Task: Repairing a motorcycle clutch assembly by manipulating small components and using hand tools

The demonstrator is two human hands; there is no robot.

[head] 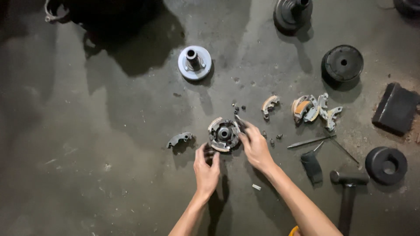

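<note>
A round metal clutch assembly (pixel 223 134) with curved shoes lies on the concrete floor. My left hand (pixel 206 168) sits just below it, fingers pinched around a small dark part at its lower left edge. My right hand (pixel 255 146) rests against its right side, fingers curled and touching the rim near a thin metal piece. Whether that hand grips anything is unclear.
A loose clutch shoe (pixel 179 139) lies to the left, more shoes (pixel 315 109) to the right, small bolts (pixel 238 107) nearby. A silver hub disc (pixel 194 62), black discs (pixel 342 63), a black ring (pixel 386 164), a hammer (pixel 348 183), a screwdriver (pixel 310 141) and a black block (pixel 396 108) surround them.
</note>
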